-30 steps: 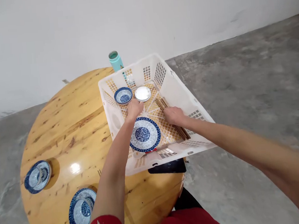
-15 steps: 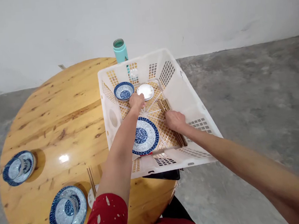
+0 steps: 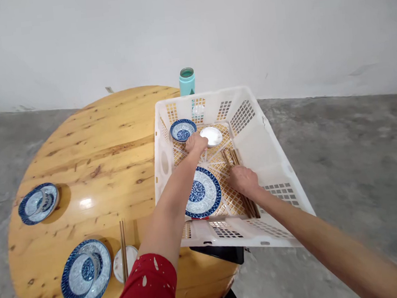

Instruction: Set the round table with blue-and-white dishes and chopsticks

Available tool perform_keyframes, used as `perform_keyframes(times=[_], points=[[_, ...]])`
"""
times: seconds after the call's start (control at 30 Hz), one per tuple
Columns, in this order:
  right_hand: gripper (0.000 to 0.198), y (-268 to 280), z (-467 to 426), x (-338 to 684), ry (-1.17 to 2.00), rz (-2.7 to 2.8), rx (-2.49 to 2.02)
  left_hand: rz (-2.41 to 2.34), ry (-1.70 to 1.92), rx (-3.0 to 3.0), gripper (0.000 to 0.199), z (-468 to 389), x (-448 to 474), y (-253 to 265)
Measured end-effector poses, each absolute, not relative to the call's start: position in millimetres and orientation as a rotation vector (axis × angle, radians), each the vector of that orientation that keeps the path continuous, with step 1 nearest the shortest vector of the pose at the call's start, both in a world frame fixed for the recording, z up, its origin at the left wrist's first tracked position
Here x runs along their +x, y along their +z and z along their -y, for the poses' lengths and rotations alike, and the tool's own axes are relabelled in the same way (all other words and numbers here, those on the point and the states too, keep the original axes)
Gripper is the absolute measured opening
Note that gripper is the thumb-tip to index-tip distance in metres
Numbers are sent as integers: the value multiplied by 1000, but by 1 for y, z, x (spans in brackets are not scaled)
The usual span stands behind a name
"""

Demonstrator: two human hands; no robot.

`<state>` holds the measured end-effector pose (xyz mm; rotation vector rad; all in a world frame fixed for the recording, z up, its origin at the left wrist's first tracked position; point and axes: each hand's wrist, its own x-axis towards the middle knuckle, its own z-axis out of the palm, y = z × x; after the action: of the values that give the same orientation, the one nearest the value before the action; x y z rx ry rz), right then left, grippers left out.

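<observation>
Inside a white plastic basket (image 3: 270, 138), my right hand (image 3: 243, 180) is closed around a bundle of wooden chopsticks (image 3: 250, 207) along the right side. My left hand (image 3: 197, 143) has its fingers curled at the near left edge of the small white saucers (image 3: 212, 136). Whether it grips one is hidden. Just behind its knuckles sit blue-and-white bowls (image 3: 183, 130). A large blue-and-white plate (image 3: 205, 192) lies on the basket floor nearer me, partly covered by my left forearm.
The basket rests on a round wooden table (image 3: 116, 161), overhanging its right edge. A turquoise bottle (image 3: 187, 82) stands behind. At left are bowls on plates (image 3: 71, 283) (image 3: 28, 205) and chopsticks (image 3: 124, 248) across a white saucer (image 3: 133, 254). A dark object (image 3: 225, 254) lies under the basket's near edge.
The view has shifted, so the basket and table sit further right and the basket lower in the picture. My left hand has edged slightly away from the saucers; my right still holds the chopsticks.
</observation>
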<state>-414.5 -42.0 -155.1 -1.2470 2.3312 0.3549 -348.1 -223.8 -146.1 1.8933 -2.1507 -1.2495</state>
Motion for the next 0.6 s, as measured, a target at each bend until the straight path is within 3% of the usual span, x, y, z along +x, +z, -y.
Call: perform_keyframes(times=[0.33, 0.6], points=[[35, -154, 41, -417, 385, -2330, -1305, 2235, -1253, 1579, 23, 188, -316, -90], [39, -107, 47, -427, 277, -2356, -1336, 2055, -1367, 1472, 33, 142, -178, -27]])
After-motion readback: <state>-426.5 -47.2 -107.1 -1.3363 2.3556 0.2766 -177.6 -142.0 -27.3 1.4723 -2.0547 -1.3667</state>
